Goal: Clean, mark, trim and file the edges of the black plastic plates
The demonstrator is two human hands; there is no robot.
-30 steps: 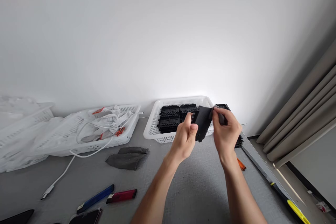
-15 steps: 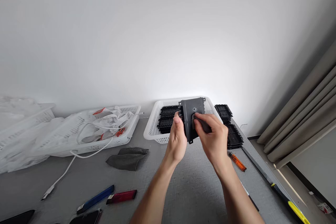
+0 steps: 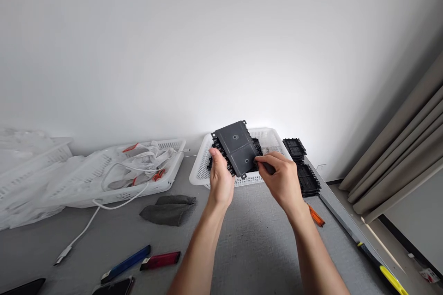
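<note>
I hold a flat black plastic panel [image 3: 236,146] up in front of a white basket [image 3: 201,171]. My left hand [image 3: 220,179] grips the panel's lower left edge, fingers closed round it. My right hand [image 3: 281,179] is closed on a small dark grey thing [image 3: 267,166], which touches the panel's lower right corner. The panel's smooth back faces me, tilted to the left. More black panels lie in the basket behind it, mostly hidden.
A stack of black panels [image 3: 300,166] lies right of the basket, an orange lighter [image 3: 315,215] near it. A second white basket [image 3: 138,170] with cables and bags stands left. A grey cloth [image 3: 169,208], blue [image 3: 125,262] and red [image 3: 159,259] cutters and a phone [image 3: 114,286] lie nearer.
The panel has turned from edge-on to showing its flat back and moved left and up. My right hand slid from its upper right corner across its face to its lower right corner.
</note>
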